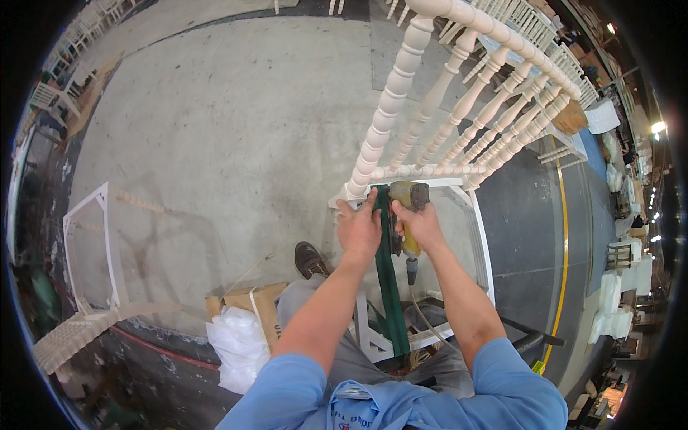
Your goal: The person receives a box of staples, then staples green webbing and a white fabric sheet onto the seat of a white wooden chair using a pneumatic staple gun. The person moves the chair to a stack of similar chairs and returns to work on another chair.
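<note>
A white wooden chair lies tipped over in front of me, its turned back spindles (462, 100) rising at the upper right. A green webbing strap (389, 287) runs across its open seat frame (481, 240). At the strap's far end, my left hand (358, 231) holds it against the rail beside the chair's back, index finger extended. My right hand (421, 226) is closed around a yellow air stapler (408, 192), its nose close to that end of the strap. A hose (423, 309) trails from the tool's handle toward me. The contact point is partly hidden.
At left, another white chair frame (107, 247) lies on the concrete floor (236, 115). Beside my leg are a cardboard box (266, 304) and white plastic wrapping (236, 344). A yellow floor line (564, 244) runs along the right, with stacked white chairs beyond.
</note>
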`<state>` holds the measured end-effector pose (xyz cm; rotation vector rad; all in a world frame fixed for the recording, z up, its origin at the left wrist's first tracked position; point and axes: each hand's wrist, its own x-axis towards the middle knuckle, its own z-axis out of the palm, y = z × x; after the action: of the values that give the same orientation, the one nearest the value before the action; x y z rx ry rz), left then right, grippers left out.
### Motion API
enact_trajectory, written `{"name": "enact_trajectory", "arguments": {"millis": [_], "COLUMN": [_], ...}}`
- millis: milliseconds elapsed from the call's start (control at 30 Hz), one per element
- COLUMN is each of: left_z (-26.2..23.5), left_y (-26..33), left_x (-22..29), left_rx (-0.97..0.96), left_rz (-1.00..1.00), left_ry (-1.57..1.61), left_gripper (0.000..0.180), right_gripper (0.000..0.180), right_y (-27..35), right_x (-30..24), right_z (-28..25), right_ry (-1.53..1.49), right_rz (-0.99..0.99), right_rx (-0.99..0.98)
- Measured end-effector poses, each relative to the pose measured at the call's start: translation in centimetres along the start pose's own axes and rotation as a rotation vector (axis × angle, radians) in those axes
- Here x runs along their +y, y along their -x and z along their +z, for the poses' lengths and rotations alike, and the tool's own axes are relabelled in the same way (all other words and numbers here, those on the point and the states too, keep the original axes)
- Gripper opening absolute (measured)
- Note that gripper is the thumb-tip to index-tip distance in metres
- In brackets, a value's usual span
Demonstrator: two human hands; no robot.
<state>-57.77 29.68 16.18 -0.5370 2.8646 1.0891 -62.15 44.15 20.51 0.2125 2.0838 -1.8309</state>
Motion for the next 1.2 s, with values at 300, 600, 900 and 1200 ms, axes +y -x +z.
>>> {"name": "enact_trajectory", "arguments": {"millis": [300,600,900,1200], "left_z": [0.1,0.5,0.7,1.2], "left_y": [0.0,0.0,0.0,0.0], "left_x": [0.2,-0.1,-0.6,-1.0], "left_rx": [0.007,0.098,0.126,0.165], "left_rz": [-0.008,0.020,-0.014,0.001], "left_ry": [0.015,0.079,0.139,0.167], "left_gripper": [0.053,0.046,0.036,0.032], "right_gripper": [0.026,0.029,0.024,0.024], "right_y": [-1.0,-1.1,-0.9,-0.5], "right_x": [0.1,-0.1,0.0,-0.2], "right_z": [0.3,0.9,1.5,1.5], "right_ry": [0.131,0.168,0.142,0.175], "right_rz": [0.044,0.030,0.039,0.077], "right_rx": [0.021,0.018,-0.023,-0.039]}}
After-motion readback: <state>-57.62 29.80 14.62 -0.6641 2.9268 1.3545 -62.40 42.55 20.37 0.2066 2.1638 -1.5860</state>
